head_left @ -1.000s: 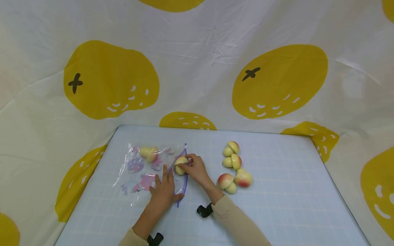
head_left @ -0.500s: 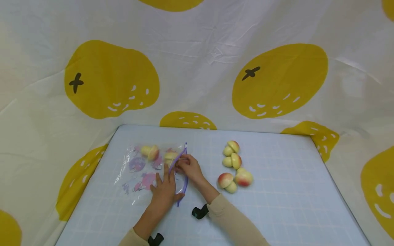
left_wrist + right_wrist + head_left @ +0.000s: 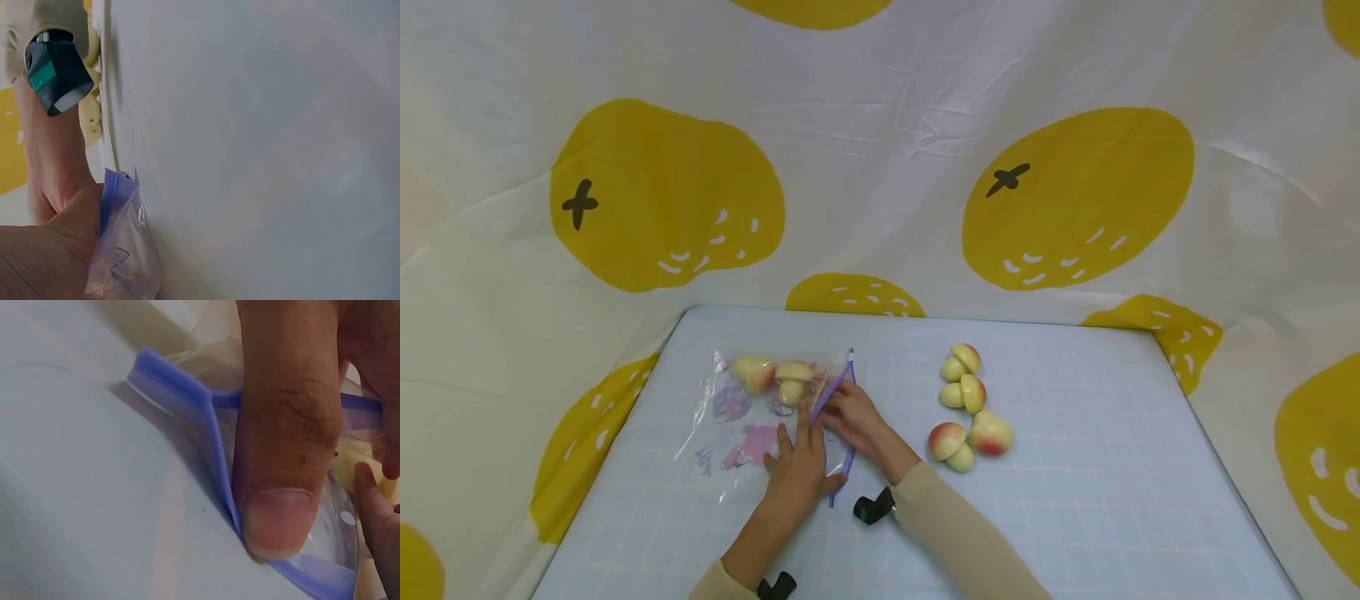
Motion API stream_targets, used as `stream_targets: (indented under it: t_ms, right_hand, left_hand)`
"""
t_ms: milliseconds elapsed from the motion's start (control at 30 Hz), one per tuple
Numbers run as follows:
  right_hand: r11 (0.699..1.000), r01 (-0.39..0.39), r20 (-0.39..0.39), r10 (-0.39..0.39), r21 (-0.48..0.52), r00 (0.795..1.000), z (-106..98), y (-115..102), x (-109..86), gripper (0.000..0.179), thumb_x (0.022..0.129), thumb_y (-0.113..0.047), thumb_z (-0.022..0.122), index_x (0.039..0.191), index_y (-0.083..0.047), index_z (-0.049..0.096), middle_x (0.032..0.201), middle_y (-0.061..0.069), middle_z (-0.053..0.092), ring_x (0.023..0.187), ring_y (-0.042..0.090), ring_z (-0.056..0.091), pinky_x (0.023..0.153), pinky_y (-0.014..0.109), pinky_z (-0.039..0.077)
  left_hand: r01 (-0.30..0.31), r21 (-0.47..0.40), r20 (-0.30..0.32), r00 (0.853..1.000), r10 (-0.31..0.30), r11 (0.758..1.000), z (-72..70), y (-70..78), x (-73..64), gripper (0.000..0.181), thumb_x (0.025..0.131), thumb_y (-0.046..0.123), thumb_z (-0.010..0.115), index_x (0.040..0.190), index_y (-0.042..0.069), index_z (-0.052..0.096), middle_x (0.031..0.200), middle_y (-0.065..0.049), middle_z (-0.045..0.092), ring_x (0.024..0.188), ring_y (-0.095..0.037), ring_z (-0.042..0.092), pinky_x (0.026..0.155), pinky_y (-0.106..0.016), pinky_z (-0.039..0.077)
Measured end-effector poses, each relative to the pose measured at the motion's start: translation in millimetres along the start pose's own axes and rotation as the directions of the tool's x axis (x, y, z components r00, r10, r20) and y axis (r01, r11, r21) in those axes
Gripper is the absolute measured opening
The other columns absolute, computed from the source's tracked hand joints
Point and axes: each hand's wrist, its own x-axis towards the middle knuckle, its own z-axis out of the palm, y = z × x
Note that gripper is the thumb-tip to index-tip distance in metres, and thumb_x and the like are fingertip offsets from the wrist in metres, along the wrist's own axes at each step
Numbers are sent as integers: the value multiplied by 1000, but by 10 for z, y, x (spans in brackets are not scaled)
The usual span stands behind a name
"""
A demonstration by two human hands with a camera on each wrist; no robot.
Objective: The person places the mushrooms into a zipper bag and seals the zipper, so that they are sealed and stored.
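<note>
Toy mushrooms (image 3: 793, 372): two lie inside the clear bag (image 3: 718, 433), just past my left fingertips.
Left hand (image 3: 797, 462): spread flat on the bag, my thumb at its purple strip (image 3: 169, 376).
Right hand (image 3: 853, 417): reaching into the mouth, fingers loosely extended, tips hidden; I see none gripped.
Outside pieces (image 3: 973, 393): four, right of my hands; bagging looks one-third done.

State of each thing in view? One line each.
Clear printed plastic bag with purple zip edge: lying on pale checked tabletop, mouth open.
Two yellowish mushroom-shaped pieces: inside bag.
Four yellow-and-red mushroom-shaped pieces: outside bag, loose on tabletop.
Left hand: fingers spread, resting on bag.
Right hand: at bag mouth, fingertips partly hidden.
</note>
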Motion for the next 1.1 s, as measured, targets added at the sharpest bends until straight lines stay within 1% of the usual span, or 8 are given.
stream_targets:
  t_ms: [133,267,367,533,600,800,933,1100]
  right_hand:
    - [999,-40,46,38,32,998,-6,11,61,46,100,7,44,145,0,48,136,19,59,118,28,60,96,40,51]
    - [996,-70,74,67,46,995,9,8,92,43,101,6,45,144,0,51,139,17,58,110,24,64,93,38,52]
    - [995,-77,90,70,70,993,22,14,121,40,104,2,45,143,3,50,138,18,57,108,25,66,90,36,54]
    - [985,-101,129,83,139,988,39,21,177,40,106,-2,43,145,6,44,142,20,54,121,35,59,87,29,53]
    - [984,-107,130,89,143,988,32,16,179,41,106,-1,44,146,6,44,142,21,53,124,38,56,89,31,53]
    - [993,-86,66,81,79,995,-23,-41,70,45,101,8,45,146,7,43,141,25,52,123,36,57,100,46,48]
    - [997,-68,27,68,32,997,-69,-98,-51,45,98,11,47,143,11,44,131,28,58,115,31,61,98,45,49]
    - [996,-37,-15,35,-81,999,-109,-173,-239,37,99,7,51,136,14,49,116,22,63,105,28,64,96,44,51]
  left_hand:
    - [-4,-7,-7,1000,4,1000,-2,-3,-1,105,71,43,90,147,-7,37,162,-28,13,128,-67,31,81,-84,34]
    - [-15,3,-12,1000,15,1000,1,0,-11,103,71,43,90,145,-7,38,161,-29,15,128,-67,32,80,-84,35]
    - [-17,6,-10,1000,17,1000,-6,5,-18,102,71,43,90,144,-7,39,160,-30,17,128,-67,32,80,-84,35]
    - [-8,3,-3,1000,8,1000,-13,4,-17,102,71,43,90,144,-7,39,161,-29,16,129,-66,32,81,-84,35]
    - [-8,1,-9,1000,8,1000,-13,7,-13,102,71,43,90,144,-7,39,160,-29,17,128,-66,32,81,-83,35]
    - [10,1,8,1000,-10,1000,-3,8,-1,108,71,44,90,148,-7,34,162,-27,14,130,-66,30,83,-83,34]
    - [22,10,30,999,-23,1000,2,16,5,108,73,44,89,149,-7,32,161,-28,13,131,-65,29,85,-83,34]
    - [22,19,33,999,-23,1000,-1,9,6,106,73,44,89,148,-8,35,161,-29,14,130,-66,30,85,-83,34]
